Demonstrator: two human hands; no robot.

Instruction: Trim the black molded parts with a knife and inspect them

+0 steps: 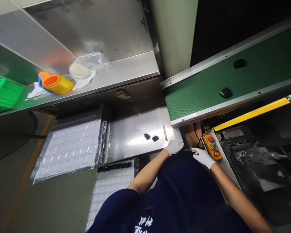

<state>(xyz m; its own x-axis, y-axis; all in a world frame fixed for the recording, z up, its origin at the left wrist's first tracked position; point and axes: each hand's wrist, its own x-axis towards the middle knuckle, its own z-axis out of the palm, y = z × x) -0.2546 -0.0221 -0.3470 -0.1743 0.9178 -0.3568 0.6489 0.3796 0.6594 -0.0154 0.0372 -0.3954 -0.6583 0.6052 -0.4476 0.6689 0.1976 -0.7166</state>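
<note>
My left hand (174, 147), in a white glove, rests at the near right corner of the metal tabletop (126, 136). Its loosely bent fingers point right, and I see nothing in them. My right hand (204, 157), gloved too, hangs beside an orange button box (212, 147), fingers stretched left and a little apart, holding nothing visible. Just beyond my left hand lies a slim pen-like tool (165, 133). Two small black parts (147, 136) sit to the left of it, close to each other.
At the right, a green conveyor belt (196, 94) carries black parts (226, 93). A yellow bar (252, 114) slants below it. Stacked clear trays (70, 145) stand left; another tray (113, 184) holds a row of black parts. A shelf bears a yellow cup (60, 84) and green bin (6, 95).
</note>
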